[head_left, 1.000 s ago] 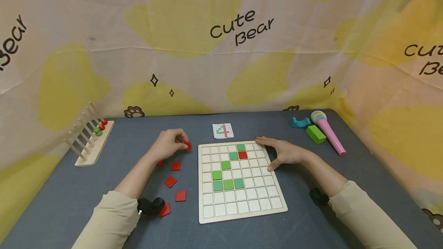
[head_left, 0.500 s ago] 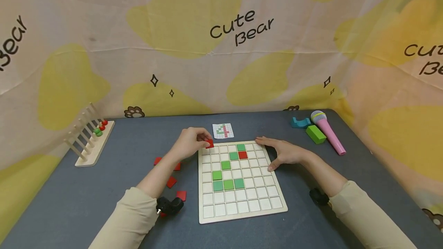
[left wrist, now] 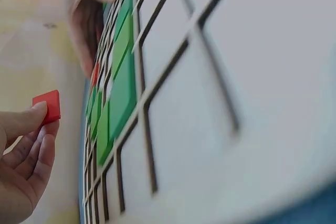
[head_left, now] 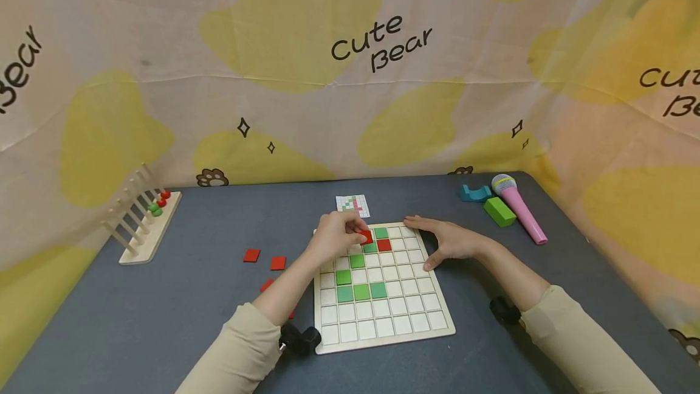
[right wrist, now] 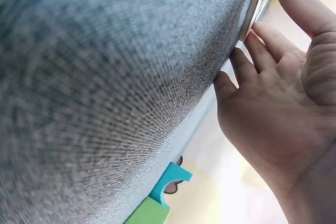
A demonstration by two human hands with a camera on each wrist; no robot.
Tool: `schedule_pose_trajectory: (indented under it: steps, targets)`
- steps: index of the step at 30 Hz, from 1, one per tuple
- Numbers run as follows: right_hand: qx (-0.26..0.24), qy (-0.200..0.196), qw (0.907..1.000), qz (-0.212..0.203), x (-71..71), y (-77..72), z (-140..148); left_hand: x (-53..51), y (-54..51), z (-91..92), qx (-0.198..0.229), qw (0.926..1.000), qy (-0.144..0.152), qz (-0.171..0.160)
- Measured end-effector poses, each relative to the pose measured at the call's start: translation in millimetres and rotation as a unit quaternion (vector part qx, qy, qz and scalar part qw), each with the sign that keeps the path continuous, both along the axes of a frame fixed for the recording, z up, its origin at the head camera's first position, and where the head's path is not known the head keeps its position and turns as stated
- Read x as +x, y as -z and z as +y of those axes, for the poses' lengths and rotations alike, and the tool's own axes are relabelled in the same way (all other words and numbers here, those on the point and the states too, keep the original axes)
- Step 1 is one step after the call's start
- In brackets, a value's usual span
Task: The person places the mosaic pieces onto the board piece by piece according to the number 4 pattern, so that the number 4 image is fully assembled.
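My left hand pinches a red square tile between thumb and fingers, held over the upper part of a wooden grid board. Green tiles form a bent line on the board, and one red tile lies in a cell near the top, just below a green one. My right hand rests at the board's upper right edge, fingers extended, thumb on the side; in the right wrist view its fingertips touch the board's edge. Several loose red tiles lie left of the board, some partly hidden by my left arm.
A small patterned card lies behind the board, partly covered by my left hand. At the far left stands a peg rack with red and green beads. A pink microphone, a green block and a blue arch block sit back right.
My left hand has carried the red tile rightward, from beside the board to above its upper cells. The right hand has stayed at the board's edge.
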State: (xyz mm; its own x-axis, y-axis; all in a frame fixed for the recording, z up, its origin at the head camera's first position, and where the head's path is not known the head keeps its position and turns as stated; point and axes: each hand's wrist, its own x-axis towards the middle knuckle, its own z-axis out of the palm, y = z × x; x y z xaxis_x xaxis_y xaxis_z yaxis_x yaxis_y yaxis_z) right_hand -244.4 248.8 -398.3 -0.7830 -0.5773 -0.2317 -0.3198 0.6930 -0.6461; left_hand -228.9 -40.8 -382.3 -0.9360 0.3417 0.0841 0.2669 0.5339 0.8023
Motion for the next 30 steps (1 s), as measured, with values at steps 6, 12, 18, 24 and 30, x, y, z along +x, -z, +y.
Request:
schedule_pose_trajectory:
  steps: [6,12,18,24,30]
  targets:
    - [0.001,-0.001,1.0,0.0,-0.4,0.0,0,6.5,4.1,16.4,0.018,0.9998,0.006,-0.004]
    - [0.004,0.0,1.0,0.007,0.1,0.4,1,11.4,8.9,29.3,0.011,0.9999,0.0,-0.009]
    - [0.007,0.005,0.9999,0.005,1.6,0.3,0,13.5,14.2,36.5,-0.011,0.9999,0.003,-0.006]
    - [0.004,0.006,1.0,0.005,1.9,-0.4,-1,13.0,17.2,37.9,-0.036,0.9991,0.016,0.017]
    - [0.001,0.006,1.0,0.006,0.9,0.9,0,13.8,19.5,40.7,-0.063,0.9968,0.032,0.038]
